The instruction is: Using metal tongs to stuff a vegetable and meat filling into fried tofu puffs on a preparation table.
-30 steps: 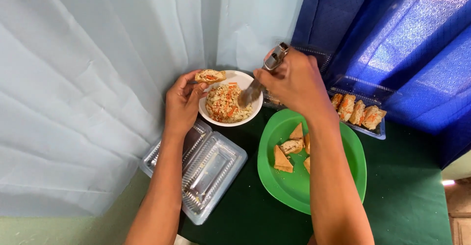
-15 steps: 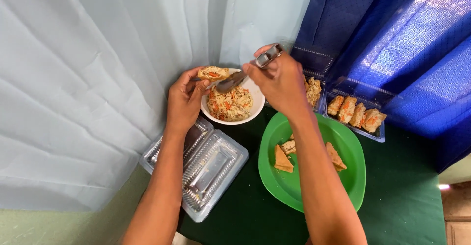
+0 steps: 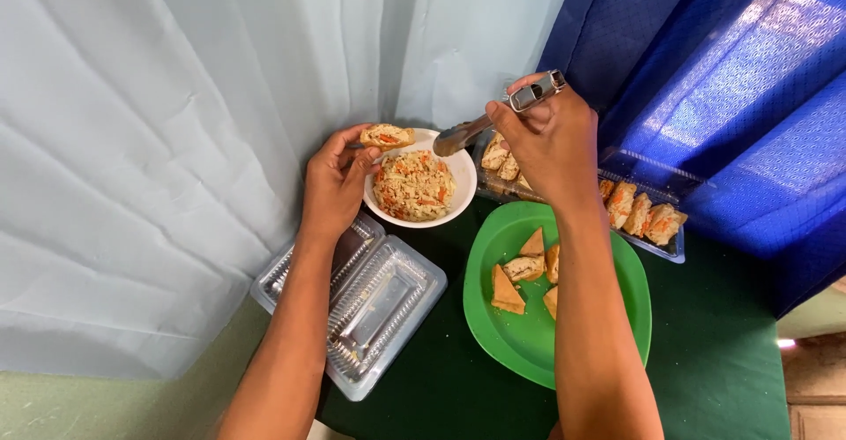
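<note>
Bowl of filling sits on table centre. Plate with pastry pieces at its 5 o'clock. Open clamshell container at 7 o'clock. Tray of filled pieces at 3 o'clock, behind plate.

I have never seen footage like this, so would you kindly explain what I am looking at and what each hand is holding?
There is no machine here: a camera worn on a person's head looks down at their own two bare hands. The left hand holds a filled piece of food over a white bowl of shredded filling. The right hand holds a metal spoon above the bowl. On the dark green table lie a green plate with fried pieces, an open clear plastic box, and a clear tray of filled pieces.
</note>
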